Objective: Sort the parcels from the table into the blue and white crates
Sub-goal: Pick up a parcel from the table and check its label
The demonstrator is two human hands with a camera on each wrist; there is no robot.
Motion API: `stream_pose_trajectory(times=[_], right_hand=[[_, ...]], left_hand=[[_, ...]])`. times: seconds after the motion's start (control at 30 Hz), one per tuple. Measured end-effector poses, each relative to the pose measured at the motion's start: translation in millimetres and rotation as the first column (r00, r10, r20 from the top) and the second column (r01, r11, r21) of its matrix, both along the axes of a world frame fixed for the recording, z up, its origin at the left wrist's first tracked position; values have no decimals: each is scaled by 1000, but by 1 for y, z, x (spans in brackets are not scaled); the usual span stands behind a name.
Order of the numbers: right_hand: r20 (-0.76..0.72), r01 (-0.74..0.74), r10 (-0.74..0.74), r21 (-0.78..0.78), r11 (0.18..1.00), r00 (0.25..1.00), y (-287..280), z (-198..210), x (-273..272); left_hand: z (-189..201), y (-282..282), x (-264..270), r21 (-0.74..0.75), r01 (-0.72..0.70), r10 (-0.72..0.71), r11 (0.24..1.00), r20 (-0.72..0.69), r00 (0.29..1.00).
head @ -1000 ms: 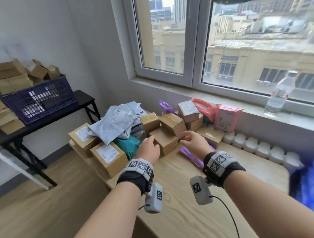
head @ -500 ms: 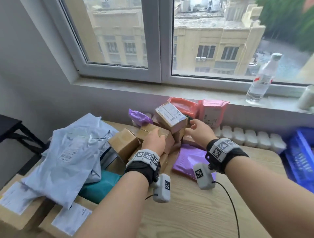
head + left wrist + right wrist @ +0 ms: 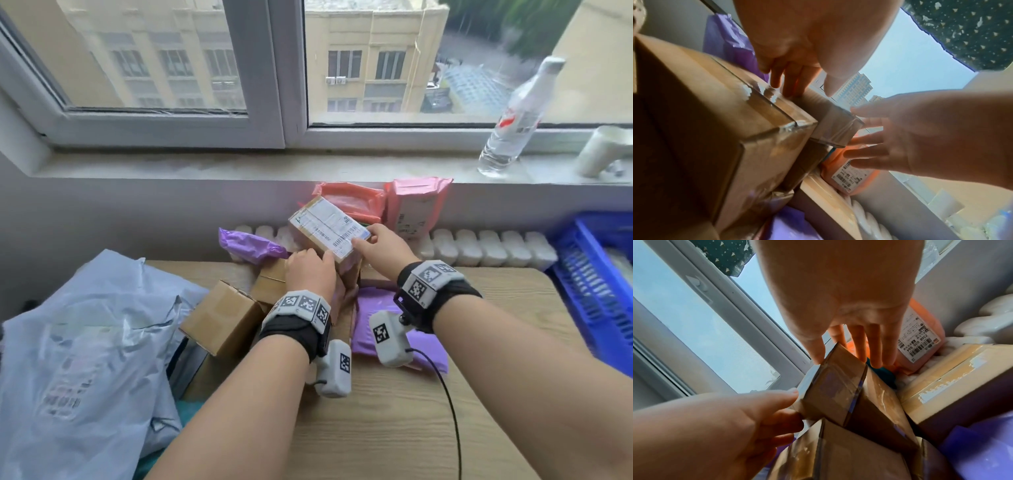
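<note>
1. Over the last second our view swings from the left end of the desk toward the window, and both our hands leave the low brown boxes and climb to the labelled box perched on top of the pile
2. Half a second ago our left hand rested on a lower box; now its fingertips touch the labelled box's near-left edge, fingers fairly straight and only narrowly spread, not yet wrapped round it
3. Our right hand meets the same box at its right corner: the thumb lies on the white label and the other fingers reach down behind the far side, a light pinch, we judge, not a firm grip
4. The box is tilted on the other cardboard boxes, in front of the orange mailer and the pink mailer that lean on the wall under the sill
5. We read this as the pick being chosen: the lift has not started, and nothing is in transit to a crate
6. The blue crate sits at the desk's right edge, near our right arm; no white crate shows in these views
7. Lifting the top box may let the loose boxes beneath it slide
</note>
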State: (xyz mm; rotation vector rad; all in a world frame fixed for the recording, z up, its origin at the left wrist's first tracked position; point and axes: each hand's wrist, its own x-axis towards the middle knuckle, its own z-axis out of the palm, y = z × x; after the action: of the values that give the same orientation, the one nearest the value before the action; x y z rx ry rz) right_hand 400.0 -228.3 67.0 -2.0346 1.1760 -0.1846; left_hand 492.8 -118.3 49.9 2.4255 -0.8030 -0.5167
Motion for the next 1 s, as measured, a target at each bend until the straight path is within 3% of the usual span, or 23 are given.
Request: stream_pose_trajectory(times=[0.23, 0.43, 0.63, 0.87, 1.0], right_hand=[[146, 60, -70, 69, 996, 987, 4, 2, -14], [276, 97, -95, 8, 995, 957, 4, 33, -43], [286, -33, 85, -182, 983, 954, 10, 84, -105], [256, -218, 280, -247, 944, 925, 29, 135, -187], [246, -254, 316, -252, 934, 916, 46, 153, -222]], left_hand=[[10, -1, -16, 40, 30, -31, 999, 24, 999], [37, 11, -37, -75, 7, 0, 997, 94, 996], [85, 28, -72, -191, 97, -33, 977, 315, 949], [130, 41, -139, 47, 280, -270, 959, 462, 845], [139, 51, -172, 30, 327, -308, 944, 425, 851]])
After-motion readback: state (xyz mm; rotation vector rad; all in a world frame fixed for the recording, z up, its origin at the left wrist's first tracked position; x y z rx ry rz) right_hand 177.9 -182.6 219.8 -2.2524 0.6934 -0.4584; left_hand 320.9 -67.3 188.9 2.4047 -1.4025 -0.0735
